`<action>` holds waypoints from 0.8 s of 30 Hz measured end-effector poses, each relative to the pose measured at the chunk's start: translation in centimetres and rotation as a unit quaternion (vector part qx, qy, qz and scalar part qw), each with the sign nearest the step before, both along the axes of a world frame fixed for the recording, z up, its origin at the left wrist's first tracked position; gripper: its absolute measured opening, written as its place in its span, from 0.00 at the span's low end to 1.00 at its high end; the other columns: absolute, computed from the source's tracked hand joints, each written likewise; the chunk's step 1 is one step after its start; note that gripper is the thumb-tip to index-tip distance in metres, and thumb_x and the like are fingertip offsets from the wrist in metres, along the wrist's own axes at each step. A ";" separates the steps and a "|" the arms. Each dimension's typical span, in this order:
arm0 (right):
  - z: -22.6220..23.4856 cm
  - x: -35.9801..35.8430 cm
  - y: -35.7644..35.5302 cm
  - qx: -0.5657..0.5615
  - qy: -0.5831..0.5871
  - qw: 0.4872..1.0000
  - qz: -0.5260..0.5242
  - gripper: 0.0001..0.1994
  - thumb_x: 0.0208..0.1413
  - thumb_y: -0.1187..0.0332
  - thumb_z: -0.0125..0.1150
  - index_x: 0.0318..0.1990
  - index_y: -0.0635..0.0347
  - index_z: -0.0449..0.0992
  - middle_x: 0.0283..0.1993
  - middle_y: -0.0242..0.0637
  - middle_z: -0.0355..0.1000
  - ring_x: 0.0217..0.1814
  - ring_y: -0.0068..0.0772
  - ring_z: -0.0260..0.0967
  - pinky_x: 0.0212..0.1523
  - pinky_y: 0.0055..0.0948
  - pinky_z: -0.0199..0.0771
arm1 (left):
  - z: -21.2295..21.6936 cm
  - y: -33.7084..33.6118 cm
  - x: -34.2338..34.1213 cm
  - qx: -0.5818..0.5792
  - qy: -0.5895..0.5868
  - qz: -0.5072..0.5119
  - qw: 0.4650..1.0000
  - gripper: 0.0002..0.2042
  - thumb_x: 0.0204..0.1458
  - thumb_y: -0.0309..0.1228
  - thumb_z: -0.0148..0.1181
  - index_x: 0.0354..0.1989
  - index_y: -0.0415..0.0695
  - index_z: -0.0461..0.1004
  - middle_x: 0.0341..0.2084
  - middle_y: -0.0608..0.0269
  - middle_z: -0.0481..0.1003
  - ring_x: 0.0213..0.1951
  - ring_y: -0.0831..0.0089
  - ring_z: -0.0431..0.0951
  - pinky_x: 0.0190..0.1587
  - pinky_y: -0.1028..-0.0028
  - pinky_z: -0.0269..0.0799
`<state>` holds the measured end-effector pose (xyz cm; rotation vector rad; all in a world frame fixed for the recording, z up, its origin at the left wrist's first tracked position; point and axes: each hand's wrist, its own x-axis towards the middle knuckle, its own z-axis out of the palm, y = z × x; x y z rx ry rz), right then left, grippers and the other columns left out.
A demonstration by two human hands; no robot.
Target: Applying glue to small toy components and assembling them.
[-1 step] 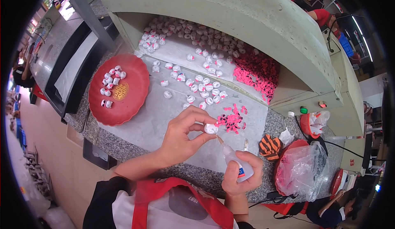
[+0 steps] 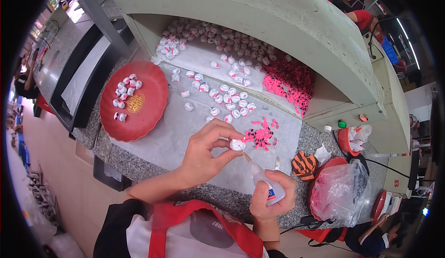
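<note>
The person wears a red apron [image 2: 194, 221] over a white shirt with short black sleeves [image 2: 113, 228], forearms bare.

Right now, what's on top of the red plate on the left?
The red plate holds a loose cluster of small white pieces near its far-left side, with two more lower down. A gold emblem shows at the centre. Whatever lies beneath the pieces is covered.

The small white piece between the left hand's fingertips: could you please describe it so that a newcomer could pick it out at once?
Start at the round red tray on the grey stone counter, then look right to the left hand raised above the counter's near edge. The small white piece is pinched between its fingertips, at the nozzle of the glue bottle in the right hand. Unlike the other white pieces, it is held off the surface.
</note>
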<state>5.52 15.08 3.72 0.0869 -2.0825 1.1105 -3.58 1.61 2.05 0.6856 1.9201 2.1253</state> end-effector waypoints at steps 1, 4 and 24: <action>0.0 0.0 0.0 0.006 0.003 1.000 0.001 0.12 0.39 0.75 0.57 0.33 0.69 0.67 0.24 0.42 0.70 0.17 0.33 0.67 0.18 0.25 0.67 | 0.0 0.0 0.0 -0.003 0.001 -0.001 1.000 0.15 0.37 0.10 0.57 0.36 0.35 0.69 0.36 0.59 0.64 0.39 0.73 0.70 0.40 0.77 0.74; 0.5 -0.1 -0.3 0.005 -0.008 1.000 0.021 0.11 0.38 0.76 0.57 0.33 0.69 0.67 0.24 0.41 0.70 0.17 0.33 0.67 0.18 0.25 0.67 | 0.1 -0.1 -0.1 -0.013 0.016 0.000 1.000 0.15 0.37 0.10 0.56 0.36 0.35 0.69 0.36 0.59 0.64 0.39 0.73 0.70 0.40 0.77 0.73; 0.7 0.0 0.2 0.006 0.009 1.000 0.015 0.11 0.38 0.75 0.57 0.32 0.69 0.68 0.23 0.40 0.70 0.15 0.31 0.65 0.16 0.24 0.65 | 0.1 -0.5 -0.4 0.116 -0.180 -0.075 0.974 0.16 0.38 0.10 0.55 0.38 0.34 0.67 0.38 0.58 0.65 0.41 0.73 0.69 0.42 0.75 0.72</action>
